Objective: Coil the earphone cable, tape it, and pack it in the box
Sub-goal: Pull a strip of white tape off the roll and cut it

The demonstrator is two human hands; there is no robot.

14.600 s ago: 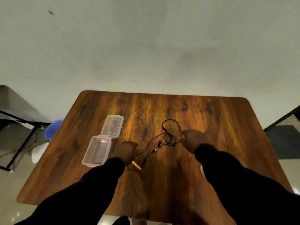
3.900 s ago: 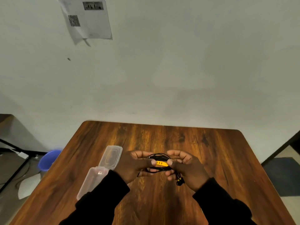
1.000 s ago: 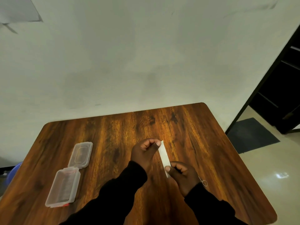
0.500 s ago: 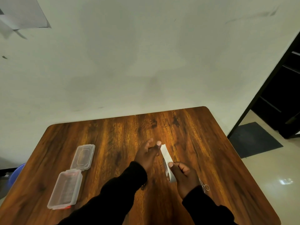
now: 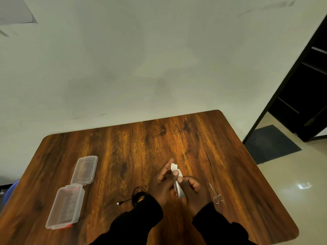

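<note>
Both hands meet above the middle of the wooden table [image 5: 203,138], seen from the head camera. Left hand [image 5: 161,184] has its thumb and forefinger pinched on the upper end of a white strip of tape [image 5: 177,179], the remaining fingers loosely extended. Right hand [image 5: 194,193] is curled, gripping the same strip lower down, so the tape runs slanted between the two. The strip is thin, flat and matte white, with a ragged upper edge.

At the left of the table lies the box [image 5: 64,207], a clear plastic rectangular tub with rounded corners, open; nothing can be made out in it beyond a faint reddish tint at its near corner. Its clear lid [image 5: 85,169] lies flat on the far side of the tub, touching it along one edge.

Just left of the left sleeve sits the earphone cable [image 5: 137,197], a thin black coil resting on the wood, its plug end trailing out to the left. Small metal scissors [image 5: 215,193], shiny and slender, lie near the right hand. The tabletop is glossy dark brown woodgrain with rounded corners.
</note>
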